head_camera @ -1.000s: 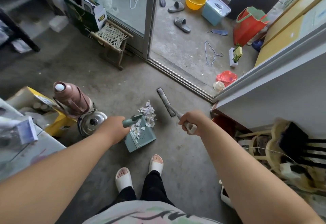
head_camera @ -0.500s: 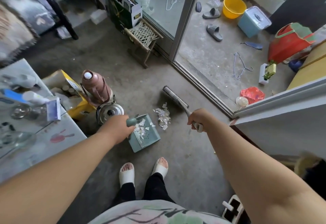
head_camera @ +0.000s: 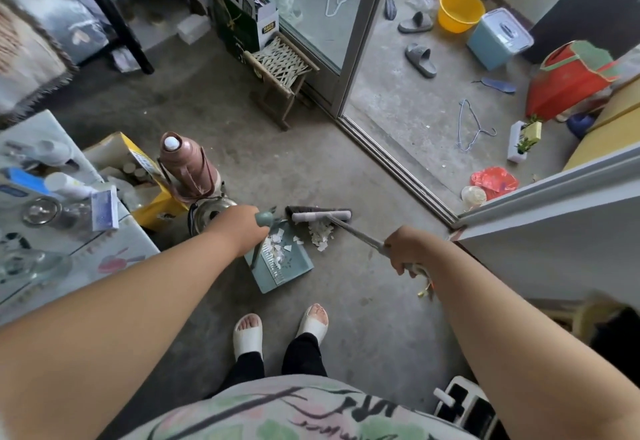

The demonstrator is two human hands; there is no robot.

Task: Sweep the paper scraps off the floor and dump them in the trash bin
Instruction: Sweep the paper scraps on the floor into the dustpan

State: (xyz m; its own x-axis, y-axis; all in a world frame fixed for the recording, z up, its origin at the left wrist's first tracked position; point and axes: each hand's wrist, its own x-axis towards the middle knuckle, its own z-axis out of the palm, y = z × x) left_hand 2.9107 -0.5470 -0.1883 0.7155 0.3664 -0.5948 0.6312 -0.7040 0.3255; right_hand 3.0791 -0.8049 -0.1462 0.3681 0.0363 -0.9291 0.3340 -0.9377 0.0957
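Scraps [head_camera: 320, 235] lie partly in the dustpan [head_camera: 289, 268], partly on the floor [head_camera: 346, 287] just right of it against the broom [head_camera: 320, 215]; left hand [head_camera: 242, 228] grips the dustpan, right hand [head_camera: 405, 249] grips the broom, sweeping unfinished, dumping pending.

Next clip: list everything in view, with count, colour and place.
paper scraps: many, white, a pile on the floor by the broom head, more in the dustpan
dustpan: one, teal, on the floor
broom: one, grey, head at the far side of the pile
thermos: one, pinkish brown, left of the dustpan
kettle: one, steel, beside the thermos
woven stool: one, pale, by the glass door
basin: one, yellow, beyond the door
lidded box: one, light blue, beside the basin
slippers: two, grey, beyond the door
wire hanger: one, bluish, floor beyond the door
left hand: one, holds the dustpan handle
right hand: one, holds the broom handle
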